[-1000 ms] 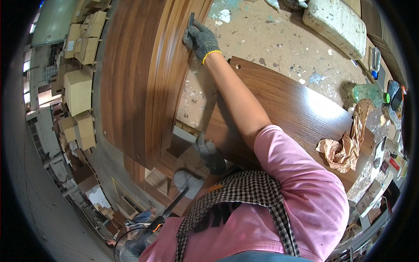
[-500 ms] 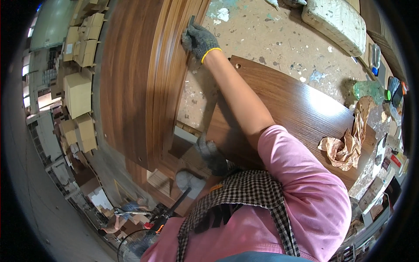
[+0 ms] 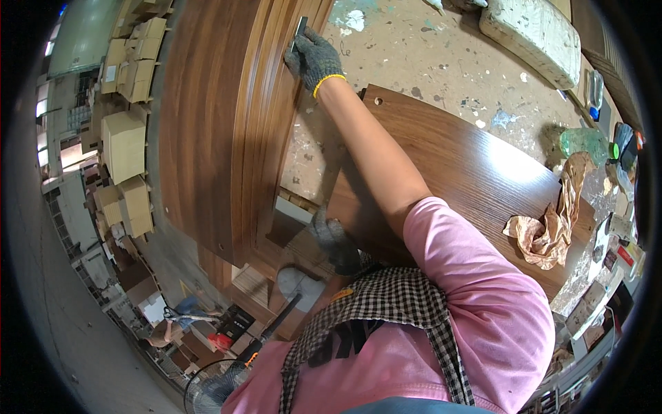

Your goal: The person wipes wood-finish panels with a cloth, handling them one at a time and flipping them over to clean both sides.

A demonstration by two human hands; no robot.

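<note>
My right hand (image 3: 316,56), in a dark grey glove with a yellow cuff, reaches far forward on my outstretched arm. Its fingers are closed on a thin flat metal strip (image 3: 301,29), held along the edge of a stack of brown wood-grain panels (image 3: 207,124). Whether the strip touches the panels is not clear. Close to my body, my left hand (image 3: 334,245), also gloved in grey, lies beside the near corner of a loose wood-grain board (image 3: 441,172). Its fingers are apart, and nothing shows in them.
On the paint-spotted worktop (image 3: 414,62) are crumpled brown paper (image 3: 541,238), a green bottle (image 3: 579,143) and a stained white block (image 3: 531,38). A fan (image 3: 214,390) stands at lower left. Cardboard boxes (image 3: 124,145) and another person (image 3: 181,317) are beyond the panels.
My right hand has turned slightly and shifted a little left, so more of the metal strip shows. My left hand stays nearly still. The other person has moved left.
</note>
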